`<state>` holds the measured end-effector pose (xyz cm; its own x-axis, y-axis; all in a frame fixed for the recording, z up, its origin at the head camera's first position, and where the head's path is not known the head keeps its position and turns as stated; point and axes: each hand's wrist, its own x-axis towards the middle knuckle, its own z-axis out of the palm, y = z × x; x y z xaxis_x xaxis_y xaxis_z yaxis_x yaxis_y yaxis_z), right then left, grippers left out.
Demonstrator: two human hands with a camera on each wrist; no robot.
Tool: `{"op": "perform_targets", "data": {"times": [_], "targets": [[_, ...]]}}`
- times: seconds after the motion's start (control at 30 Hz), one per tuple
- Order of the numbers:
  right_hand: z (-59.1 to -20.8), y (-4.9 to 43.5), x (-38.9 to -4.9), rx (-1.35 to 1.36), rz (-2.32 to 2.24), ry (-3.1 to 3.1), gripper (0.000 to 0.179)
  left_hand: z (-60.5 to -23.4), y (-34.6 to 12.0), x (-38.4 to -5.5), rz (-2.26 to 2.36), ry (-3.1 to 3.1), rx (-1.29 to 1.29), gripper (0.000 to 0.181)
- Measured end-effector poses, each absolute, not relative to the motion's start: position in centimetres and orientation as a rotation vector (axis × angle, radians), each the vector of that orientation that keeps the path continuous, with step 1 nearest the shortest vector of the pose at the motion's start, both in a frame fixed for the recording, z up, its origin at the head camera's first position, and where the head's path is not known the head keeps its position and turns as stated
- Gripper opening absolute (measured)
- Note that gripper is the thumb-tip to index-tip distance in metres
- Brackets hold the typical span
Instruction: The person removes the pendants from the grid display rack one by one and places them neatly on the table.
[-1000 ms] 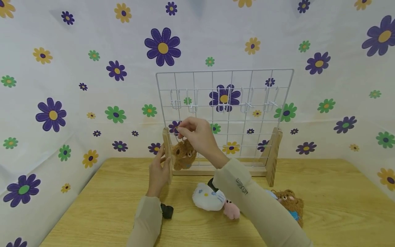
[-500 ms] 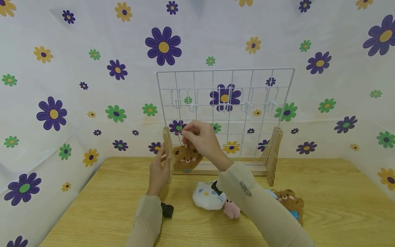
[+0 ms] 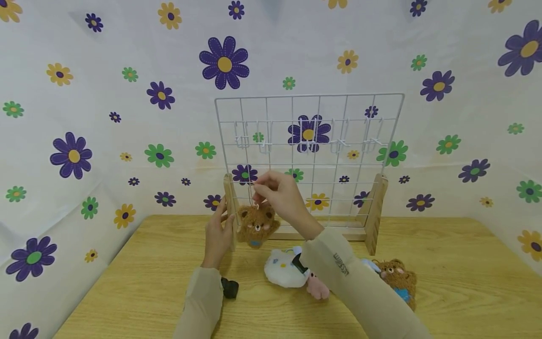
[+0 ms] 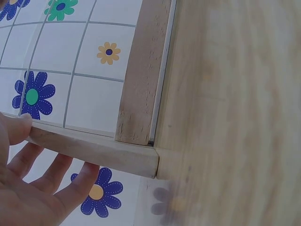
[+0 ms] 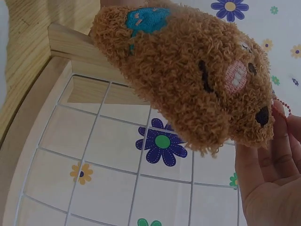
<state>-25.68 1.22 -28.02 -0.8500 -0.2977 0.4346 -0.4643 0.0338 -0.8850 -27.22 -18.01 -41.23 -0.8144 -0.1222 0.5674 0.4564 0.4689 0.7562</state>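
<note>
My right hand [image 3: 281, 195] pinches the thin bead chain [image 5: 283, 107] of a brown plush bear keychain [image 3: 256, 226]. The bear hangs upright in front of the lower left of a white wire grid rack [image 3: 313, 165]; its blue patch [image 5: 148, 21] shows in the right wrist view. At the rack's left side, my left hand [image 3: 218, 238] holds the wooden post [image 4: 94, 146], thumb on one side and fingers on the other. Several white hooks [image 3: 307, 146] sit in a row on the upper grid, with nothing hanging from them.
On the wooden table [image 3: 139, 282] lie a white plush cat head [image 3: 281, 270], a pink plush [image 3: 317, 287] and another brown bear [image 3: 398, 278] with a light blue item [image 3: 370, 265] beside it. My right sleeve [image 3: 360, 282] partly covers these. Flowered cloth [image 3: 106, 94] stands behind.
The bear has swung to face forward and hangs a little lower. My right hand has shifted slightly right and down with its chain. The left hand stays on the post.
</note>
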Motion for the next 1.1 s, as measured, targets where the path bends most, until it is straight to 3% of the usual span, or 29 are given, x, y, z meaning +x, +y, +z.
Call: {"op": "perform_targets", "data": {"times": [1.1], "targets": [[-31.9,1.1,-25.6,0.778,2.075,-2.227,0.01,-41.3,-18.0,-27.2,-1.313,-2.159,-0.283,0.056]]}}
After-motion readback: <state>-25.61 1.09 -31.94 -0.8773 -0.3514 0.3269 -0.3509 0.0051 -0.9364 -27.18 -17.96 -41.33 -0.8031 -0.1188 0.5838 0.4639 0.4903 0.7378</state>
